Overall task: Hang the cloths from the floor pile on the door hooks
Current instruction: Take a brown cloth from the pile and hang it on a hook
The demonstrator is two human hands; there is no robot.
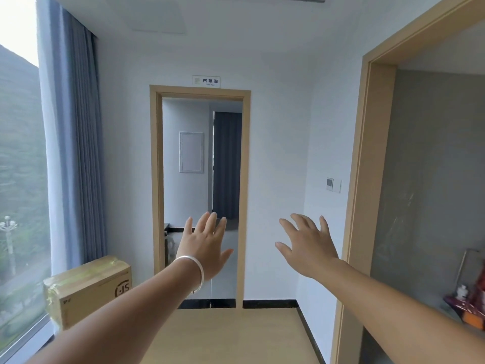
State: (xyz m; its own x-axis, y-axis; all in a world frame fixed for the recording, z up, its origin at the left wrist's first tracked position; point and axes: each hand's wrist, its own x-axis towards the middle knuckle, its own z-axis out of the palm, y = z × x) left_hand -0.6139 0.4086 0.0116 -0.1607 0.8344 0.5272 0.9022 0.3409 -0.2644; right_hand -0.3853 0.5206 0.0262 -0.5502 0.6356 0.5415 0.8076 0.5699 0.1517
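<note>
Both my arms are stretched forward at chest height. My left hand (206, 245), with a silver bangle on its wrist, is spread flat in front of an open doorway (200, 93) and holds nothing. My right hand (308, 245) is also spread with straight fingers before the white wall and holds nothing. No cloth pile, door leaf or hooks are in view.
A taped cardboard box (88, 290) sits on the floor at the left, by a large window (21, 166) with a blue curtain (78, 153). A second wood-framed opening (359, 179) stands at the right, with bottles and red items (469, 300) low inside. The wooden floor (231, 334) stretches ahead.
</note>
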